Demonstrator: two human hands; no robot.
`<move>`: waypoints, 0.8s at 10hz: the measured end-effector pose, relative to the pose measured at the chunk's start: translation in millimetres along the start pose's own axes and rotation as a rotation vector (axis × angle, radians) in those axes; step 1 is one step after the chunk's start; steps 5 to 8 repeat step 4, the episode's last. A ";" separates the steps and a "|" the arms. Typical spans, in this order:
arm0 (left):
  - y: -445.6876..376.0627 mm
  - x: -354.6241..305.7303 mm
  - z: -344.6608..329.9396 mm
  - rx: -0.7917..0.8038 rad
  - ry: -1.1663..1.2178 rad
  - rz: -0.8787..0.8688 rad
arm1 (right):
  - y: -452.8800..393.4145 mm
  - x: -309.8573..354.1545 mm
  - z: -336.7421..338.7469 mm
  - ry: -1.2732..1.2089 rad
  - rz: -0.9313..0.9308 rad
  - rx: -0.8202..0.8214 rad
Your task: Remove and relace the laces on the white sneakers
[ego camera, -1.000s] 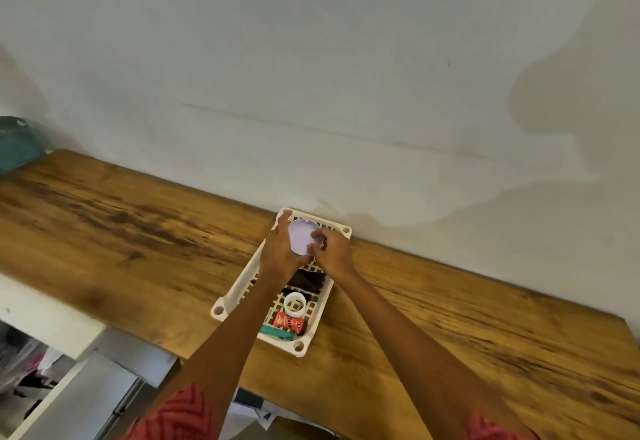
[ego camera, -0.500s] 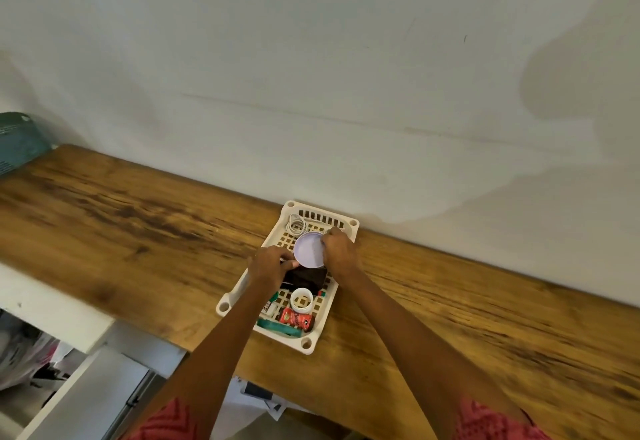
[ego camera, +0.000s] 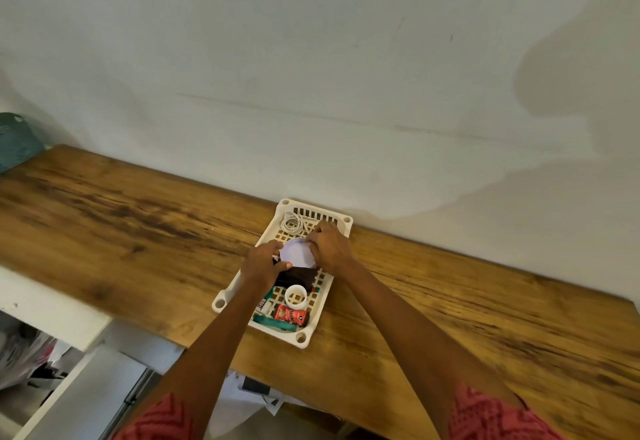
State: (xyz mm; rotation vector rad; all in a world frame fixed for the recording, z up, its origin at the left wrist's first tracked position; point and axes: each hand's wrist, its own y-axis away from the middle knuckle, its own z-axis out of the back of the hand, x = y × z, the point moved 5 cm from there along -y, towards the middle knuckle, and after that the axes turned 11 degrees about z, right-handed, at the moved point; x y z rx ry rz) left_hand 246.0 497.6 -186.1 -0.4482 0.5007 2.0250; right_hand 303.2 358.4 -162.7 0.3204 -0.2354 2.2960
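1. Our left hand (ego camera: 260, 264) and right hand (ego camera: 330, 246) curl fingers round a pale round lid (ego camera: 298, 253) over the white basket (ego camera: 225, 301);
2. Below it lie a dark pouch (ego camera: 299, 277), coiled cable (ego camera: 291, 224), red tin (ego camera: 291, 315); we see no sneakers.

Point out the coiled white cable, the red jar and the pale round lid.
coiled white cable (ego camera: 292, 224), head view, middle of coil.
red jar (ego camera: 291, 315), head view, its label.
pale round lid (ego camera: 298, 252), head view, flat face.

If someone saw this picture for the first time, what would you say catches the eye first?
Both hands meet over a white basket on the wooden table by the wall, the left hand and right hand holding a pale round lid. Nearer the person, the basket holds a small red jar and an open white ring-shaped cap; a coiled white cord lies at its far end.
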 end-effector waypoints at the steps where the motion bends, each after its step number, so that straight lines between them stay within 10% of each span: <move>1: 2.0 -3.0 1.3 -0.021 0.013 0.012 | 13.8 -7.4 17.5 -0.091 -0.054 -0.201; 8: 53.7 -15.7 31.6 -0.243 0.036 -0.058 | 102.6 -32.9 50.4 -0.163 -0.279 -0.336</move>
